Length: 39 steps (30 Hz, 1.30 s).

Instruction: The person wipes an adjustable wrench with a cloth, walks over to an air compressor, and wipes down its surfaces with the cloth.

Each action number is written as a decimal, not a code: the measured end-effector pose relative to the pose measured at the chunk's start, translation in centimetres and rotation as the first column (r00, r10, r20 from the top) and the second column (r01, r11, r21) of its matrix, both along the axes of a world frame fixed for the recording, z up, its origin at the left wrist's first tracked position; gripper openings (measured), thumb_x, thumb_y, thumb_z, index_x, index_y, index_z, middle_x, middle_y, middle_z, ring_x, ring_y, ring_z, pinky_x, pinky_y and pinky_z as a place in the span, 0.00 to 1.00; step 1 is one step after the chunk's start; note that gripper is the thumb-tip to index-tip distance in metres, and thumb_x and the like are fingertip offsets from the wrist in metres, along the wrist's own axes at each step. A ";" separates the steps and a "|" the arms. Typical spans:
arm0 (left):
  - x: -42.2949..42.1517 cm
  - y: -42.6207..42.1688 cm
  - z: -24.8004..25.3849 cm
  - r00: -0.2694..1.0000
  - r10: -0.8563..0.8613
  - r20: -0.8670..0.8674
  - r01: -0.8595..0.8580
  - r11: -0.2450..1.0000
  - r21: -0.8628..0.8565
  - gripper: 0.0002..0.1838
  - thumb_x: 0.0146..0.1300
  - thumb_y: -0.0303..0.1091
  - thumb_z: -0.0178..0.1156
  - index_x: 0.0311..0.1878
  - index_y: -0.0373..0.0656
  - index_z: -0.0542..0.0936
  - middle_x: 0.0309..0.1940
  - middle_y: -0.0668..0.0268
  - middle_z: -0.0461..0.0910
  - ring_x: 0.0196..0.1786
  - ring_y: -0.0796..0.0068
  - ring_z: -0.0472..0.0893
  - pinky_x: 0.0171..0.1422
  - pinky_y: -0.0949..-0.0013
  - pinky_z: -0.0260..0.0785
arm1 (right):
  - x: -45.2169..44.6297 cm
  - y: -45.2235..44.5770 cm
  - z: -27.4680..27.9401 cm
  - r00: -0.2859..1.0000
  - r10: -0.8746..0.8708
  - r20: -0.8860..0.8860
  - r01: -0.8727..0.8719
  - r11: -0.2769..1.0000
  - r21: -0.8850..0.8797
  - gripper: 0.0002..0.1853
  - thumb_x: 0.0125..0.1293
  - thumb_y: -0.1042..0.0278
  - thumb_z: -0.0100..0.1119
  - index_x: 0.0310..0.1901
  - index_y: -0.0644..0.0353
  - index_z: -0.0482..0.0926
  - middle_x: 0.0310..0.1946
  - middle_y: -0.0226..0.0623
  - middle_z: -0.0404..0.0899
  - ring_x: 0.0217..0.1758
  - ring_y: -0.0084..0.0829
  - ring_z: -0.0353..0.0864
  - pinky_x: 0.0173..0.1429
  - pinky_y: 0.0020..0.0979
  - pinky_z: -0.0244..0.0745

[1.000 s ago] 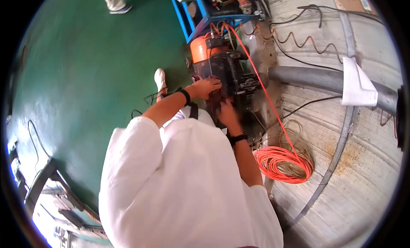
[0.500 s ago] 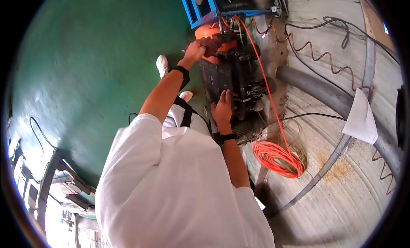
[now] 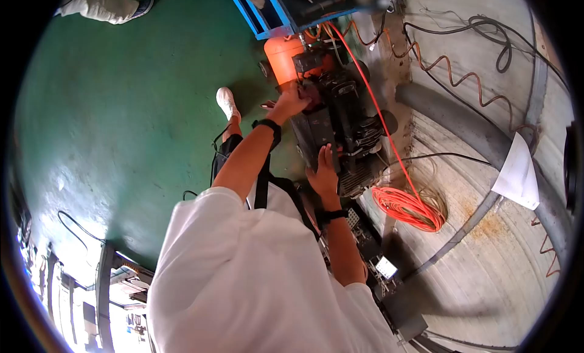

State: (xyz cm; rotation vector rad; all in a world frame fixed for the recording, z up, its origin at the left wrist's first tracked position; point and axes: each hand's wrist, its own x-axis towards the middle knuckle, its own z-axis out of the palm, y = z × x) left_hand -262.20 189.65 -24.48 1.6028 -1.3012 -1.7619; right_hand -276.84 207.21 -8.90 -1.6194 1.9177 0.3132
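My left hand point(image 3: 291, 103) is closed on a dark red cloth point(image 3: 310, 94), pressed on the machine where the orange tank point(image 3: 285, 56) meets a black cover point(image 3: 316, 131). Part of the cloth is hidden by the hand and dark parts around it. Lower down, my right hand point(image 3: 324, 175) rests with spread fingers against the near end of the black cover and holds nothing. Black ribbed motor parts point(image 3: 362, 134) sit on the cover's right side.
A blue-framed cart point(image 3: 258, 15) stands beyond the tank. A red hose coil point(image 3: 407, 210) lies at right, its line running up past the machine. A grey pipe point(image 3: 453, 113) and a white paper point(image 3: 517, 173) are along the wall. Another person's leg point(image 3: 100, 3) shows upper left.
My left hand has moved with the cloth from over the orange tank back toward the black cover. My right hand stays at the cover. The other person's leg shows more, and the view has shifted.
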 end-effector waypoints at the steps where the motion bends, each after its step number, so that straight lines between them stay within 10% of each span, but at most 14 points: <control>1: -0.2 -0.1 -0.8 0.998 0.040 0.050 -0.040 0.999 -0.004 0.30 0.53 0.47 0.67 0.52 0.37 0.69 0.40 0.46 0.81 0.48 0.42 0.81 0.50 0.50 0.73 | 0.0 -0.2 0.2 1.000 -0.003 -0.022 0.004 0.999 0.034 0.44 0.58 0.61 0.62 0.73 0.68 0.54 0.76 0.53 0.47 0.77 0.52 0.54 0.71 0.41 0.64; 4: 1.3 -1.2 -1.4 0.997 -0.036 0.064 0.029 0.993 0.115 0.31 0.54 0.44 0.66 0.55 0.35 0.69 0.39 0.48 0.82 0.46 0.43 0.82 0.49 0.51 0.74 | 0.6 -0.7 1.3 0.999 0.010 -0.053 -0.007 0.999 0.054 0.43 0.59 0.61 0.61 0.73 0.67 0.55 0.77 0.51 0.47 0.77 0.50 0.54 0.67 0.41 0.69; 6: 3.2 -3.2 1.9 0.937 -0.148 -0.317 0.196 0.973 0.125 0.29 0.55 0.41 0.65 0.57 0.36 0.69 0.42 0.48 0.81 0.49 0.44 0.81 0.53 0.51 0.73 | 0.7 -1.7 1.5 0.998 0.041 -0.052 -0.042 0.999 -0.011 0.43 0.59 0.60 0.61 0.73 0.67 0.55 0.77 0.50 0.47 0.77 0.50 0.54 0.65 0.41 0.72; 8: -0.8 0.9 -6.3 0.867 -0.171 -0.468 0.195 0.981 0.003 0.31 0.57 0.40 0.65 0.61 0.37 0.68 0.51 0.46 0.78 0.57 0.47 0.78 0.59 0.55 0.70 | 0.9 -1.8 1.3 0.999 -0.040 -0.024 0.042 0.995 0.092 0.41 0.61 0.61 0.59 0.72 0.68 0.56 0.76 0.54 0.48 0.77 0.52 0.55 0.71 0.42 0.65; 13: 0.7 2.3 -4.4 0.929 -0.216 -0.300 0.257 0.961 0.105 0.40 0.60 0.45 0.64 0.69 0.34 0.60 0.61 0.42 0.70 0.65 0.44 0.72 0.66 0.57 0.66 | 1.1 -1.1 1.5 0.992 -0.121 0.033 0.119 0.991 0.063 0.41 0.58 0.64 0.60 0.72 0.69 0.57 0.75 0.55 0.50 0.76 0.55 0.55 0.72 0.42 0.64; 20: -1.6 2.1 -12.2 0.989 -0.098 -0.109 0.101 0.994 0.027 0.24 0.69 0.44 0.53 0.61 0.39 0.65 0.53 0.48 0.74 0.53 0.48 0.78 0.53 0.53 0.71 | 1.1 -1.2 0.4 0.987 -0.163 0.008 0.163 0.985 0.054 0.40 0.60 0.65 0.58 0.72 0.68 0.56 0.76 0.53 0.48 0.76 0.54 0.54 0.72 0.43 0.63; 22: -1.7 0.7 -13.1 0.872 -0.033 -0.489 0.079 0.994 0.073 0.18 0.73 0.38 0.46 0.63 0.43 0.66 0.45 0.58 0.75 0.44 0.64 0.78 0.46 0.62 0.72 | 1.4 -1.6 1.2 0.990 -0.136 -0.035 0.139 0.985 0.102 0.40 0.60 0.65 0.59 0.73 0.68 0.55 0.76 0.52 0.47 0.76 0.54 0.54 0.72 0.43 0.63; 25: 1.2 -3.9 -10.0 0.853 -0.034 -0.520 0.264 0.889 0.375 0.16 0.74 0.35 0.43 0.62 0.45 0.67 0.37 0.64 0.74 0.36 0.71 0.75 0.40 0.67 0.70 | 1.2 -2.3 0.4 0.990 -0.130 -0.052 0.137 0.977 0.163 0.42 0.61 0.64 0.60 0.73 0.69 0.53 0.77 0.54 0.45 0.77 0.55 0.53 0.72 0.44 0.62; 28: -0.6 -0.1 -19.7 0.607 0.208 -0.767 0.296 0.836 0.462 0.16 0.75 0.37 0.44 0.62 0.45 0.68 0.30 0.67 0.75 0.30 0.73 0.76 0.33 0.70 0.70 | 2.1 -2.0 0.5 0.982 -0.188 0.011 0.187 0.981 0.059 0.42 0.60 0.66 0.60 0.72 0.72 0.53 0.76 0.59 0.46 0.76 0.57 0.53 0.74 0.46 0.59; 32: 2.1 -2.4 -10.6 0.924 -0.005 -0.383 0.200 0.859 0.472 0.25 0.61 0.22 0.49 0.63 0.36 0.71 0.25 0.68 0.76 0.31 0.70 0.76 0.39 0.70 0.72 | 2.2 -2.0 0.4 0.973 -0.226 0.054 0.225 0.974 0.020 0.40 0.60 0.65 0.60 0.71 0.72 0.56 0.75 0.60 0.48 0.76 0.59 0.52 0.75 0.45 0.58; 35: 3.0 0.4 -12.5 0.396 0.036 -0.917 0.413 0.886 0.213 0.31 0.55 0.23 0.50 0.67 0.40 0.69 0.46 0.62 0.81 0.51 0.69 0.79 0.58 0.69 0.70 | 2.4 -1.9 0.3 0.960 -0.278 0.045 0.277 0.960 0.026 0.40 0.61 0.65 0.60 0.71 0.71 0.56 0.75 0.60 0.48 0.76 0.59 0.52 0.75 0.46 0.57; 36: 5.1 -1.7 -4.3 0.677 -0.285 -0.679 0.452 0.889 0.077 0.33 0.56 0.25 0.50 0.70 0.42 0.66 0.61 0.60 0.75 0.64 0.66 0.73 0.66 0.69 0.65 | 2.2 -2.2 -0.2 0.958 -0.282 0.049 0.282 0.960 0.007 0.40 0.61 0.65 0.60 0.71 0.71 0.56 0.75 0.60 0.48 0.76 0.59 0.52 0.75 0.46 0.57; 39: 5.8 -3.8 4.6 0.703 -0.455 -0.547 0.568 0.822 0.046 0.30 0.59 0.26 0.51 0.68 0.40 0.68 0.63 0.57 0.71 0.63 0.65 0.72 0.67 0.65 0.64 | 2.2 -1.0 0.5 0.960 -0.277 0.046 0.278 0.960 -0.015 0.41 0.60 0.64 0.61 0.72 0.70 0.55 0.75 0.59 0.48 0.76 0.60 0.52 0.75 0.46 0.57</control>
